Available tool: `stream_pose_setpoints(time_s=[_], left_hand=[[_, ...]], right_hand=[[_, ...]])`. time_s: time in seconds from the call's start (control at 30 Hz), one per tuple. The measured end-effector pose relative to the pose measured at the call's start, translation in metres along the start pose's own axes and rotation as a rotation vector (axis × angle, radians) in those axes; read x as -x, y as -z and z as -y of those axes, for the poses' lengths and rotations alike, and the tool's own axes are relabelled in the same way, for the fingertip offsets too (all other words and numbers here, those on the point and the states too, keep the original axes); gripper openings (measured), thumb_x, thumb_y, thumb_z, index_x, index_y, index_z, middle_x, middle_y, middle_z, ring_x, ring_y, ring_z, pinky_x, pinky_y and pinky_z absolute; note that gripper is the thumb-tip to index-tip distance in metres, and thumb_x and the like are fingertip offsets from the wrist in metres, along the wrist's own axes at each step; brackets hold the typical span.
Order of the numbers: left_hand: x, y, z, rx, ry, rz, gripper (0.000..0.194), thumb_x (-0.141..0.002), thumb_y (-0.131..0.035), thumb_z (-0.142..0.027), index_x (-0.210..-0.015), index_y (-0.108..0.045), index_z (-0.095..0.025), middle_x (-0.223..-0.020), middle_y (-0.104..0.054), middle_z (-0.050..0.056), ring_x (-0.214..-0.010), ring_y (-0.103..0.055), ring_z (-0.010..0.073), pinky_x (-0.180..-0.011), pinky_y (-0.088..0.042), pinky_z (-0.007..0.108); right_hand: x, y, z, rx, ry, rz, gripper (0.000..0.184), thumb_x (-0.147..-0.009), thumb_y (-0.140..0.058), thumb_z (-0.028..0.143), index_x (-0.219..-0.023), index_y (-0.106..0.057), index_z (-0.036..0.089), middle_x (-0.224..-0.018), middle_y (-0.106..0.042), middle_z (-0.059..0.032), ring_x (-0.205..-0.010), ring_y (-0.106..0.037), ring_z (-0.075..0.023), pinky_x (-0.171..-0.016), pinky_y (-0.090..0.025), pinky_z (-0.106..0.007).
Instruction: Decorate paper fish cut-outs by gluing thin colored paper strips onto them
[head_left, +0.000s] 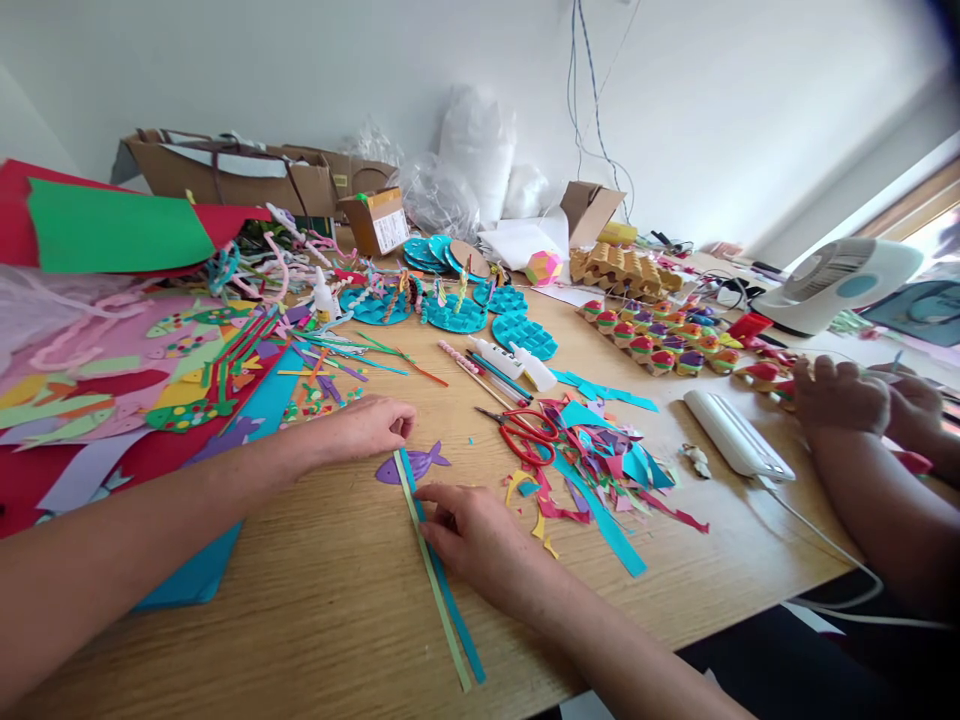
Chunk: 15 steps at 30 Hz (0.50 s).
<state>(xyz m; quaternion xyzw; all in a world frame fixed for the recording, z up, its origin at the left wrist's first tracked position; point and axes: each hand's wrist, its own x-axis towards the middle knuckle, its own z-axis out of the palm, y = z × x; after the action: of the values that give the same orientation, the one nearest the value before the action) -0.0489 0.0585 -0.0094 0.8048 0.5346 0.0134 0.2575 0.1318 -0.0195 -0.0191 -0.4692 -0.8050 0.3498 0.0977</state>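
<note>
Left hand (367, 428) curled at strips' top; can't tell if pinching. Right hand (484, 535) loose, thumb and forefinger apart, by blue strip (460, 620). Green strip (436, 590) alongside, both over fish (387, 470). Paper looks light, bendy, easily creased; best held by edges.

Bare wood left of strips; scissors (528, 436) rightward.
</note>
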Motion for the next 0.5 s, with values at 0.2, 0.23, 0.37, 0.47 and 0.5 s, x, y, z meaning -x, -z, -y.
stream_pose_setpoints(time_s=[0.2,0.23,0.37,0.47,0.5], left_hand=[[-0.004,0.0,0.004,-0.028,-0.007,0.026,0.01,-0.062,-0.048,-0.016,-0.062,-0.057,-0.018,-0.058,-0.053,-0.003,-0.058,-0.048,0.0134,-0.047,-0.028,0.022],[-0.004,0.0,0.004,-0.031,-0.006,0.032,0.01,-0.061,-0.048,-0.016,-0.062,-0.058,-0.018,-0.058,-0.054,-0.002,-0.057,-0.048,0.0134,-0.047,-0.028,0.022],[-0.005,0.003,0.003,-0.032,-0.021,0.064,0.013,-0.06,-0.047,-0.015,-0.062,-0.06,-0.017,-0.058,-0.056,-0.002,-0.057,-0.049,0.0132,-0.047,-0.03,0.021],[-0.005,0.012,0.004,-0.024,-0.039,0.067,0.014,-0.062,-0.047,-0.016,-0.065,-0.061,-0.017,-0.062,-0.059,-0.002,-0.059,-0.051,0.0133,-0.048,-0.032,0.02],[-0.004,0.016,0.004,-0.022,-0.043,0.054,0.015,-0.063,-0.047,-0.016,-0.068,-0.061,-0.017,-0.065,-0.06,-0.002,-0.062,-0.052,0.0136,-0.05,-0.034,0.02]], right_hand=[[0.006,0.001,0.0,-0.01,0.004,0.024,0.021,-0.075,-0.048,0.019,-0.089,-0.064,0.021,-0.068,-0.064,0.0002,-0.06,-0.055,-0.0115,-0.054,-0.034,-0.02],[0.007,0.002,0.0,-0.01,-0.001,0.027,0.023,-0.075,-0.049,0.019,-0.092,-0.064,0.021,-0.068,-0.064,0.0003,-0.06,-0.055,-0.0115,-0.053,-0.033,-0.02],[0.01,0.009,0.0,0.019,-0.055,0.013,0.027,-0.076,-0.049,0.021,-0.098,-0.065,0.02,-0.067,-0.065,-0.0007,-0.058,-0.055,-0.0119,-0.053,-0.033,-0.021],[0.009,0.021,0.002,0.032,-0.082,-0.01,0.025,-0.079,-0.048,0.022,-0.095,-0.066,0.019,-0.073,-0.067,-0.0022,-0.062,-0.056,-0.0122,-0.056,-0.035,-0.021],[0.007,0.025,0.003,0.037,-0.073,-0.016,0.024,-0.079,-0.047,0.021,-0.093,-0.067,0.019,-0.075,-0.067,-0.0022,-0.063,-0.056,-0.0121,-0.056,-0.036,-0.02]])
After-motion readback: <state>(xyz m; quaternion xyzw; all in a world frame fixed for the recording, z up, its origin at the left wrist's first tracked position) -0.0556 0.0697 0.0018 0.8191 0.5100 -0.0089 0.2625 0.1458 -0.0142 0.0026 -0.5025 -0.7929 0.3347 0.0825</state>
